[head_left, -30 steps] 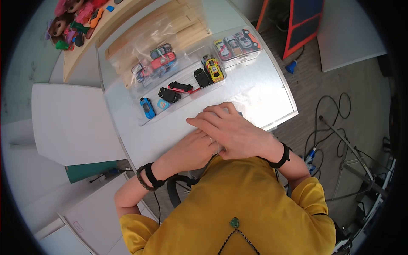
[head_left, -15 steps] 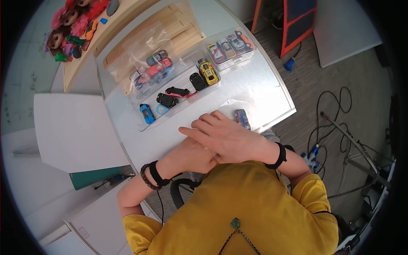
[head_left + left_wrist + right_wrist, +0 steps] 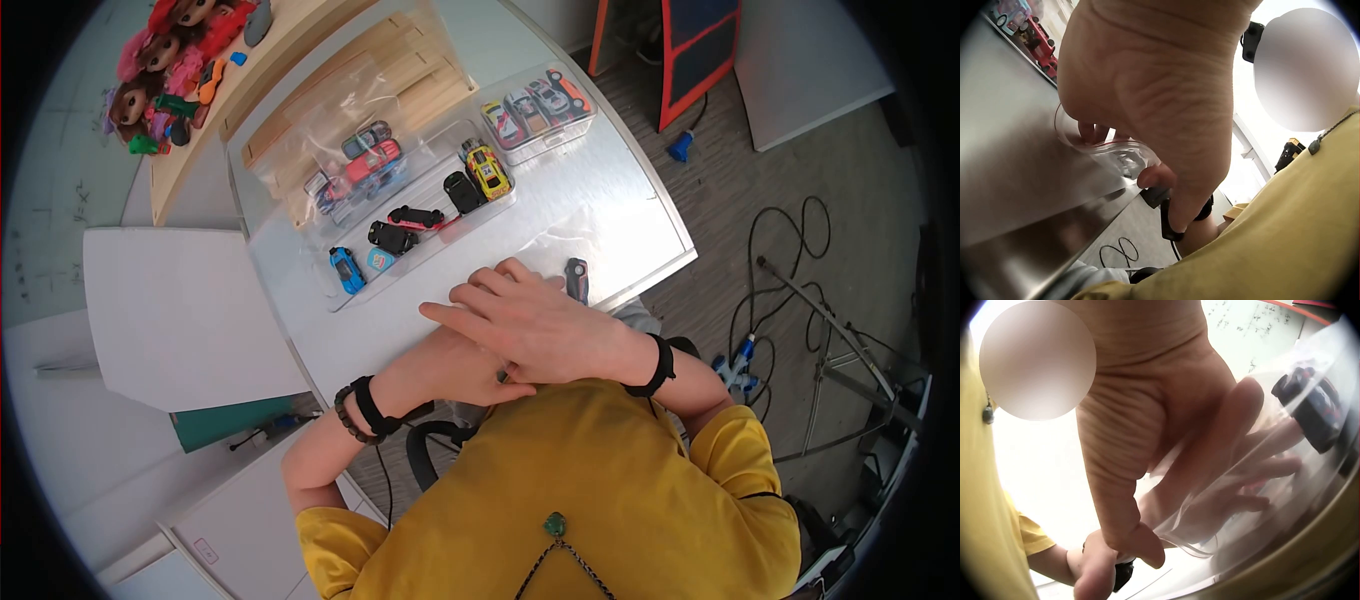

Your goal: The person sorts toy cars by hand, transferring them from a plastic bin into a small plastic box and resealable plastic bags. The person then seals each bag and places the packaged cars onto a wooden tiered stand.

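A clear zip bag (image 3: 1110, 164) lies at the near table edge, its red zip line curving past my left hand (image 3: 447, 362). Inside it, a dark toy car (image 3: 577, 280) sits just right of my right hand (image 3: 530, 315); it shows through the film in the right wrist view too. My right hand lies across the left, fingers spread in the head view, its thumb at the bag's edge in the right wrist view. Straight left fingers (image 3: 1272, 466) show through the film; the left thumb points away from them. The right fingers are partly hidden from below.
A long clear tray (image 3: 350, 300) holds several toy cars behind my hands. A smaller clear box (image 3: 540, 150) of cars stands farther right, and another clear bag (image 3: 330, 115) lies over cars at the back. Dolls (image 3: 160, 50) sit on a wooden shelf.
The toy car in the bag has come into view to the right of my right hand and turned more upright. My left thumb has stretched out to the right.
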### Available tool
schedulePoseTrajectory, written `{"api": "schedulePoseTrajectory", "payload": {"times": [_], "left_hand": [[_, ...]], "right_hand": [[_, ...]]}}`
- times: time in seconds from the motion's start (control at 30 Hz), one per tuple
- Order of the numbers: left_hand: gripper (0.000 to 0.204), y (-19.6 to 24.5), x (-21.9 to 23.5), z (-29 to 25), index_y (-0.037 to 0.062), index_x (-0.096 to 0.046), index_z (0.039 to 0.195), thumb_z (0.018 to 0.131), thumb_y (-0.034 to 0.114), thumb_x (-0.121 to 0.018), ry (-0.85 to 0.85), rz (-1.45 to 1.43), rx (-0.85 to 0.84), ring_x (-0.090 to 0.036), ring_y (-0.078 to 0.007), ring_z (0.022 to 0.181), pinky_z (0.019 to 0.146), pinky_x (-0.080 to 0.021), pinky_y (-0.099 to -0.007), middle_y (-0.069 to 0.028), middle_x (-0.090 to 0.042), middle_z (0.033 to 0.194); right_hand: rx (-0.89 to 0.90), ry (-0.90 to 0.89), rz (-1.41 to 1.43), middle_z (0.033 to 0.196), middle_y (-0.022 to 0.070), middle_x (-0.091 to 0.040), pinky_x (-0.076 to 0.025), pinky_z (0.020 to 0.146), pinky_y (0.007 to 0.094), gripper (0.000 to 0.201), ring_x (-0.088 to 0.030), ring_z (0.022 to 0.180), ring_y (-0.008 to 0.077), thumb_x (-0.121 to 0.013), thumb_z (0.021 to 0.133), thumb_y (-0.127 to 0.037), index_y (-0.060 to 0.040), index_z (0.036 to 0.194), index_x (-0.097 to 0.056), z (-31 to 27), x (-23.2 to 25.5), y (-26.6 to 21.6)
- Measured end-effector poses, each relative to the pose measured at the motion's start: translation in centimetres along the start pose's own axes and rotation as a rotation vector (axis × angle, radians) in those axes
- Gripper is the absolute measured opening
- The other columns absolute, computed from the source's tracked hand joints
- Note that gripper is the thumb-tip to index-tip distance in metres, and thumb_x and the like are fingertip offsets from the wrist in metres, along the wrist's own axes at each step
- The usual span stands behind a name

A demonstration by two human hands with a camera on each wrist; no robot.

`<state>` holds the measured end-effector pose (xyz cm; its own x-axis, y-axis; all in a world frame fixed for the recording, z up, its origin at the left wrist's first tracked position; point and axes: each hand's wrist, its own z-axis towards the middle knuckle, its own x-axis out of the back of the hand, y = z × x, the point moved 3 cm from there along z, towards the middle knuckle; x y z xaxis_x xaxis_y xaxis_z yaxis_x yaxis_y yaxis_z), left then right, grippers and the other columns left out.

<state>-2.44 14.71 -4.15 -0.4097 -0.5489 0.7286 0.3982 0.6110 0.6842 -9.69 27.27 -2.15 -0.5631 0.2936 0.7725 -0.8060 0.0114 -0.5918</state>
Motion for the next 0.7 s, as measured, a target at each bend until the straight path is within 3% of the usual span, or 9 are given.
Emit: {"api": "schedulePoseTrajectory", "payload": {"times": [0.07, 0.13, 0.17, 0.23, 0.4, 0.47, 0.5, 0.57, 0.7], "left_hand": [[0.059, -0.7, -0.9, -0.4, 0.0044, -0.071, 0.133, 0.086, 0.038, -0.085, 0.041, 0.004, -0.029, -0.064, -0.0416, 0.128, 0.107, -0.052, -0.0501, -0.02, -0.071, 0.132], [0.079, -1.6, -2.9, -1.0, 0.0077, -0.07, 0.138, 0.083, 0.064, -0.08, -0.014, 0.143, -0.146, -0.067, -0.0423, 0.124, 0.109, -0.05, -0.0556, -0.0168, -0.077, 0.121], [0.079, -1.3, -2.5, -0.7, 0.0077, -0.07, 0.138, 0.083, 0.064, -0.08, -0.015, 0.144, -0.149, -0.067, -0.0423, 0.124, 0.109, -0.05, -0.0556, -0.0168, -0.077, 0.121], [0.072, -0.6, -1.1, 0.1, 0.0039, -0.064, 0.144, 0.086, 0.04, -0.086, -0.082, -0.069, 0.001, -0.061, -0.0436, 0.132, 0.109, -0.051, -0.0516, -0.0222, -0.068, 0.138], [0.082, -0.2, -0.2, 0.9, 0.0044, -0.058, 0.151, 0.084, 0.042, -0.087, -0.086, -0.033, -0.014, -0.049, -0.0445, 0.144, 0.118, -0.041, -0.0537, -0.023, -0.053, 0.155], [0.088, 0.0, 0.3, 1.5, 0.0046, -0.054, 0.156, 0.083, 0.042, -0.088, -0.025, 0.031, -0.051, -0.044, -0.0447, 0.148, 0.122, -0.038, -0.0542, -0.0223, -0.048, 0.16], [0.095, 0.0, 0.5, 1.6, 0.0048, -0.048, 0.159, 0.082, 0.041, -0.089, -0.03, -0.029, -0.047, -0.041, -0.0448, 0.15, 0.123, -0.035, -0.0541, -0.0221, -0.044, 0.162], [0.101, -0.1, 0.7, 1.7, 0.005, -0.043, 0.162, 0.08, 0.04, -0.091, -0.037, -0.091, -0.046, -0.037, -0.0449, 0.153, 0.125, -0.033, -0.054, -0.0219, -0.04, 0.164], [0.107, -0.3, 0.7, 1.5, 0.0024, -0.036, 0.164, 0.082, 0.044, -0.091, -0.021, -0.117, -0.046, -0.037, -0.0465, 0.153, 0.126, -0.032, -0.0539, -0.0245, -0.041, 0.162]], "right_hand": [[-0.009, -0.001, -0.002, 0.123, 0.0097, -0.061, -0.039, 0.107, 0.0436, 0.109, -0.057, 0.117, 0.0295, -0.089, 0.063, -0.014, -0.0061, 0.162, -0.045, 0.0, -0.1, -0.1], [-0.019, -0.022, 0.014, 0.127, 0.0107, -0.061, -0.039, 0.109, 0.0443, 0.11, -0.057, 0.12, 0.0303, -0.089, 0.062, -0.014, -0.0063, 0.162, -0.045, 0.0, -0.2, 0.0], [-0.029, -0.041, 0.03, 0.131, 0.0118, -0.06, -0.038, 0.111, 0.045, 0.11, -0.056, 0.123, 0.0311, -0.09, 0.062, -0.015, -0.0065, 0.162, -0.045, -0.1, -0.2, 0.1], [-0.028, -0.022, 0.028, 0.136, 0.0129, -0.059, -0.038, 0.112, 0.0464, 0.11, -0.055, 0.127, 0.0328, -0.09, 0.062, -0.015, -0.0071, 0.162, -0.044, -0.4, 0.2, -0.1], [-0.112, 0.041, 0.01, 0.148, 0.0163, -0.055, -0.039, 0.115, 0.0508, 0.104, -0.051, 0.137, 0.0391, -0.09, 0.065, -0.016, -0.0088, 0.16, -0.047, -3.0, 5.6, -0.3], [-0.32, 0.126, -0.02, 0.145, 0.0195, -0.055, -0.043, 0.112, 0.0488, 0.096, -0.051, 0.136, 0.0397, -0.091, 0.069, -0.015, -0.0048, 0.155, -0.051, -4.8, 7.9, 1.2], [-0.319, 0.121, -0.023, 0.145, 0.0195, -0.055, -0.043, 0.112, 0.0488, 0.096, -0.051, 0.136, 0.0397, -0.091, 0.069, -0.015, -0.0048, 0.155, -0.051, -5.8, 8.1, 1.9], [-0.559, 0.15, -0.081, 0.145, 0.0195, -0.054, -0.048, 0.11, 0.046, 0.091, -0.052, 0.133, 0.0403, -0.091, 0.071, -0.015, -0.0024, 0.153, -0.051, -8.0, 7.7, 4.1], [-0.592, 0.149, -0.049, 0.142, 0.0193, -0.055, -0.051, 0.108, 0.0446, 0.084, -0.055, 0.129, 0.0396, -0.088, 0.076, -0.014, -0.0012, 0.151, -0.052, -9.2, 7.5, 5.1]]}}
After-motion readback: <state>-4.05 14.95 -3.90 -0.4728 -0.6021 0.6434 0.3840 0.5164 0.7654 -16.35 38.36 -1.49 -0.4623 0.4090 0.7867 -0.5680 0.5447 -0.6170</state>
